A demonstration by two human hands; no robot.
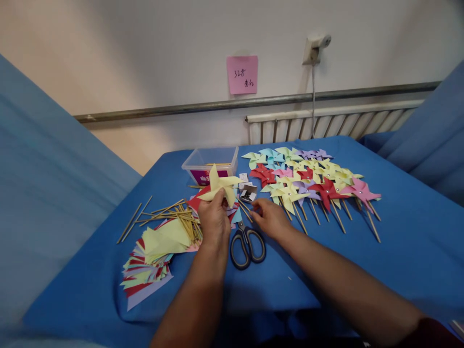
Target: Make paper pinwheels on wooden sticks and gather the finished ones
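My left hand pinches a folded pale yellow paper pinwheel from below and holds it up above the blue table. My right hand rests on the table just right of it, fingertips at a small open box of pins; I cannot tell whether it holds a pin. Black-handled scissors lie between my two wrists. A loose heap of wooden sticks lies left of my left hand.
Several finished coloured pinwheels on sticks are spread at the right. A fanned stack of coloured paper squares lies front left. A clear plastic tub stands behind. Beyond are a wall, a radiator and a pink note.
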